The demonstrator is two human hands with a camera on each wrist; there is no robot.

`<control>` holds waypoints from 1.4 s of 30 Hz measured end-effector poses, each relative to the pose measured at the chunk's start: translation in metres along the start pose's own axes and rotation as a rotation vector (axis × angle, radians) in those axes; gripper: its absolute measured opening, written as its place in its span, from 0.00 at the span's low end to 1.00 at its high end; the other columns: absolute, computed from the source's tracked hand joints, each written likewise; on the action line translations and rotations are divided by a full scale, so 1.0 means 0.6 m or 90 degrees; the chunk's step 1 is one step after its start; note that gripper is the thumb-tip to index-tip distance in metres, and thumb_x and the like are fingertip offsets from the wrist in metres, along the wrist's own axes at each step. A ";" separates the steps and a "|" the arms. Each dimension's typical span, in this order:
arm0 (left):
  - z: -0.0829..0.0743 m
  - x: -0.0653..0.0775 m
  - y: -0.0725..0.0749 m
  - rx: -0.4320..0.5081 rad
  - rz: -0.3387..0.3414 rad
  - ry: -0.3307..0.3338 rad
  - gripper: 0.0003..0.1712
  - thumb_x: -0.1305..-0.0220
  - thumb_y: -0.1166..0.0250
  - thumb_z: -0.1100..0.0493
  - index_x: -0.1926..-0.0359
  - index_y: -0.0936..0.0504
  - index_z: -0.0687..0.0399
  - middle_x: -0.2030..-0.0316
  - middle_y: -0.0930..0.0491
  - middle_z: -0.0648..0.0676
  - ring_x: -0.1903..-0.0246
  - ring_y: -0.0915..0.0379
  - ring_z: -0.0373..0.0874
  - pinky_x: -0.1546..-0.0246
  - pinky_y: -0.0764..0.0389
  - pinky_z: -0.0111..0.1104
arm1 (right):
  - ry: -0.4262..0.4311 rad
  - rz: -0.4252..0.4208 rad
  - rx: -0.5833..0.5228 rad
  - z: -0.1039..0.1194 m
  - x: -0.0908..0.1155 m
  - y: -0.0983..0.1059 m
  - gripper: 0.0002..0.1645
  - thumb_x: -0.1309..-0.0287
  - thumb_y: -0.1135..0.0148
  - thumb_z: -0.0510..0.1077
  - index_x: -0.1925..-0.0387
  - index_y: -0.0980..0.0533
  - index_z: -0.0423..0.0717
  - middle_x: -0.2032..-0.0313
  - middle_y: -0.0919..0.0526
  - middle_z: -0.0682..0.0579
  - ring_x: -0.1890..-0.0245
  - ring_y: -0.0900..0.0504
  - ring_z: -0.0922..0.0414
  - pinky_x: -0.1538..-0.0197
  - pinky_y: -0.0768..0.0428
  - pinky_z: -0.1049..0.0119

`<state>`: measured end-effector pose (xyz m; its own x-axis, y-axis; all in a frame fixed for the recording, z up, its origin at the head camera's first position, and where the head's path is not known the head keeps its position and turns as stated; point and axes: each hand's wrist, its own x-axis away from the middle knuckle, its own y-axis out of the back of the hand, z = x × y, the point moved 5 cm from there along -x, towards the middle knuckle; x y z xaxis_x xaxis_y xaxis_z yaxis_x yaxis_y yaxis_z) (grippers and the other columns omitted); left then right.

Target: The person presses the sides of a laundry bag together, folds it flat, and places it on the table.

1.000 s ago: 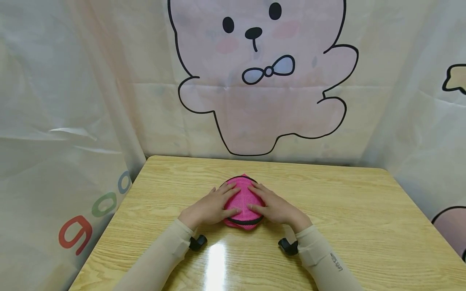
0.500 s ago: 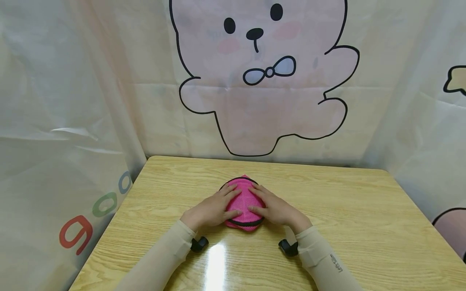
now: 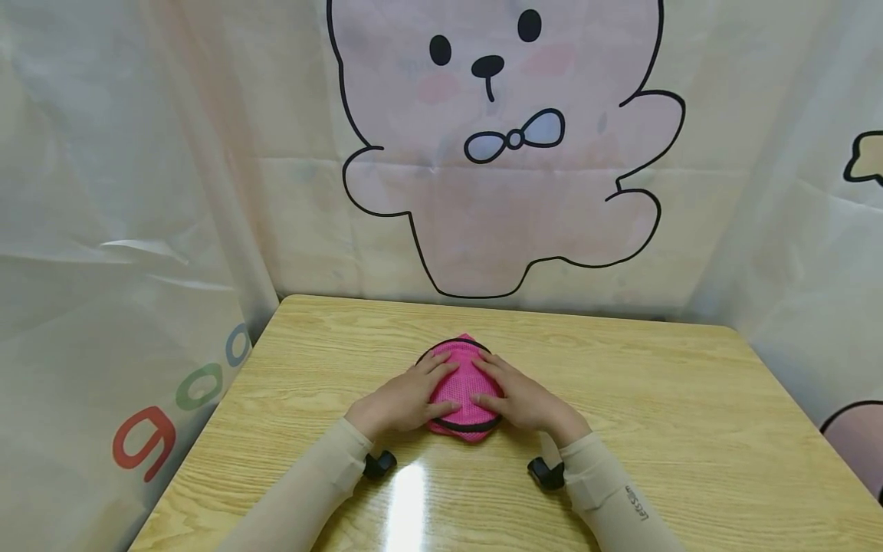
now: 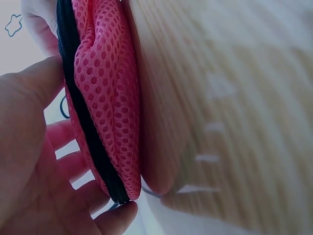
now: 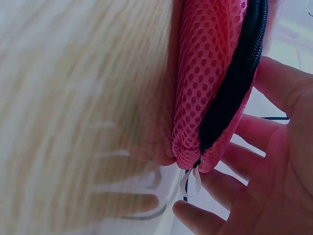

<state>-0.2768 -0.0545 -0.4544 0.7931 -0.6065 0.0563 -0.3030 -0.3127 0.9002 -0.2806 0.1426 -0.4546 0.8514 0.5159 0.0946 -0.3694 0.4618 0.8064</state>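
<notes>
A pink mesh pouch [image 3: 464, 387] with a black zipper edge lies on the wooden table. My left hand [image 3: 405, 399] rests over its left side, fingers spread across the top and the thumb toward the near edge. From the other side my right hand [image 3: 527, 397] lies on it in a mirrored way, its fingertips apart from those of the left. In the left wrist view the black zipper [image 4: 90, 117] runs along the pouch's side, beside the fingers. A small whitish loop [image 5: 190, 183] hangs at the zipper's end in the right wrist view, close to the right hand's fingers.
The light wood table [image 3: 621, 383] stretches to both sides and shows a bright reflection near its front. Behind it hangs a curtain [image 3: 297, 230] with a cartoon bear. A black wrist device [image 3: 379, 464] sits under the left wrist, another [image 3: 546, 474] under the right.
The head view has shifted very slightly. Both hands stay on the pouch with no clear movement.
</notes>
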 end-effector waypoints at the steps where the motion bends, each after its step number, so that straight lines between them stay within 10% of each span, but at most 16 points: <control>1: 0.000 0.000 0.000 -0.002 0.000 0.001 0.44 0.25 0.43 0.34 0.18 0.42 0.49 0.18 0.48 0.58 0.20 0.49 0.58 0.23 0.37 0.51 | 0.000 0.000 0.001 0.000 0.000 0.000 0.45 0.27 0.40 0.60 0.19 0.43 0.47 0.18 0.48 0.41 0.19 0.48 0.37 0.21 0.43 0.36; 23: -0.005 -0.003 -0.001 -0.006 0.013 0.025 0.43 0.25 0.42 0.35 0.19 0.42 0.48 0.18 0.46 0.57 0.21 0.45 0.60 0.24 0.36 0.53 | 0.004 0.003 0.016 -0.003 -0.002 -0.001 0.45 0.27 0.41 0.60 0.19 0.43 0.46 0.18 0.48 0.41 0.19 0.48 0.36 0.21 0.43 0.36; 42: -0.015 -0.009 0.015 -0.023 -0.017 -0.012 0.45 0.25 0.44 0.34 0.18 0.45 0.49 0.18 0.48 0.57 0.17 0.61 0.59 0.22 0.48 0.62 | 0.026 -0.022 0.008 -0.004 -0.001 0.022 0.45 0.28 0.38 0.59 0.20 0.41 0.46 0.19 0.44 0.40 0.20 0.43 0.38 0.22 0.40 0.39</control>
<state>-0.2788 -0.0475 -0.4427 0.7905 -0.6120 0.0236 -0.2622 -0.3032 0.9162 -0.2867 0.1503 -0.4452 0.8478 0.5287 0.0424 -0.3346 0.4712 0.8161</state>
